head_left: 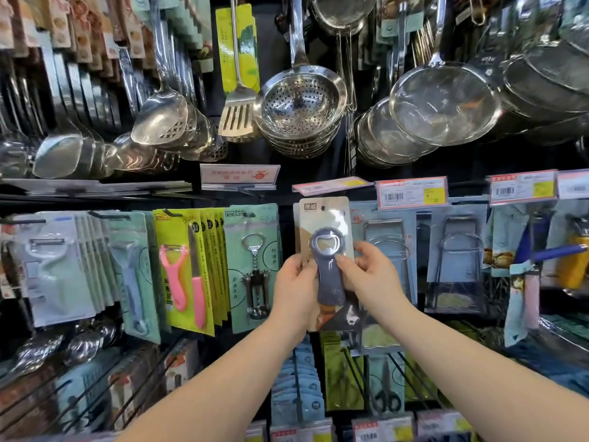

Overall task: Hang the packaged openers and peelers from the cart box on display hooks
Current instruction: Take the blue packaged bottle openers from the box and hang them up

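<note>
Packaged opener [328, 266] upright, head up, long axis vertical

Opener pack [325, 250] right of corkscrew pack [253, 269], below strainers [299, 106]

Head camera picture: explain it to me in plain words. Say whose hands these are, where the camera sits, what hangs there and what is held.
There is no machine here: a person wears one wide camera on the head, looking forward and down, so the hands you see are the wearer's own. The left hand and right hand both grip a carded grey bottle opener, held upright before a shop display wall. Whether its hanging hole is on a hook yet cannot be told. Left of it hang corkscrew packs and pink peeler packs. Above hang perforated strainers, a slotted turner and mesh sieves. Price tags sit between the rows.
</note>
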{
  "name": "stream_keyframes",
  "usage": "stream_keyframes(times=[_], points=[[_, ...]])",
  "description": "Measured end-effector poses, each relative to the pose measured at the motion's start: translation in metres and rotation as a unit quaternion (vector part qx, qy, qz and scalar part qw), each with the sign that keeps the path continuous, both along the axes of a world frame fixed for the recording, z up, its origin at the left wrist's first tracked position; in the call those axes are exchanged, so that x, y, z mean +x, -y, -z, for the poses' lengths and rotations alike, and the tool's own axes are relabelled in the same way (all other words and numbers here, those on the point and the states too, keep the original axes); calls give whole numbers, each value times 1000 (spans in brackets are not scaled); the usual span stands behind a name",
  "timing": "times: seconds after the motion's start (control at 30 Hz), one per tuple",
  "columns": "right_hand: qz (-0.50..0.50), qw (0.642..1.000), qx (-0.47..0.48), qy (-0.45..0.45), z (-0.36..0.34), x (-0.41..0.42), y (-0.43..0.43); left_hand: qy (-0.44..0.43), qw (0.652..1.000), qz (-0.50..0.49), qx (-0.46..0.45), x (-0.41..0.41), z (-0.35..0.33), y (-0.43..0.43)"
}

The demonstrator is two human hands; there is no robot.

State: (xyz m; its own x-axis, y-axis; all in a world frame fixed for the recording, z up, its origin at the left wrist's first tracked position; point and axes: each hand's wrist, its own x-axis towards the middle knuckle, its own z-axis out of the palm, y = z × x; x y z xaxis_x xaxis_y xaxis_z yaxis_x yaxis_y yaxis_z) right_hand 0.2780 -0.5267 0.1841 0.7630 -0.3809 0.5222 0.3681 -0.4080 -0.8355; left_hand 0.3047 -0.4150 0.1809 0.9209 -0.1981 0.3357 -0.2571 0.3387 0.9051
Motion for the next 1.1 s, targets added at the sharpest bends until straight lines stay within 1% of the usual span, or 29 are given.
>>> stream_keyframes(times=[0.17,0.3,0.43,0.5,0.57,0.6,0.63,0.7,0.77,0.8,0.83,0.9,0.93,0.97,1.0,1.1], points=[[-10,1000,18,-16,5,12,2,-4,999,-19,32,5,2,-1],[30,999,-21,-35,3,34,8,15,988,-97,119,25,0,1],[39,996,-41,-62,2,57,13,-5,983,-97,155,40,-4,4],[52,994,-66,-66,3,60,15,-7,983,-95,155,45,-4,5],[67,989,-102,-84,4,57,17,21,978,-109,175,45,0,3],[82,984,-129,-96,5,52,19,46,971,-122,202,47,4,2],[101,977,-157,-104,7,47,22,76,958,-140,238,48,10,0],[132,960,-220,-116,12,31,29,146,921,-178,313,47,24,-5],[154,932,-300,-134,19,11,38,214,882,-186,377,43,37,-7],[175,909,-350,-147,24,1,43,249,857,-180,414,39,42,-8],[201,881,-398,-160,29,-10,48,287,823,-171,458,36,49,-7],[238,823,-473,-206,40,-33,59,366,745,-149,538,28,60,0],[246,802,-487,-242,47,-45,65,395,709,-128,570,22,65,6],[248,792,-482,-280,55,-58,70,414,683,-99,594,16,71,12],[253,786,-469,-315,64,-72,74,425,666,-64,610,10,78,20],[272,767,-422,-400,94,-126,89,433,656,32,618,-21,103,54]])
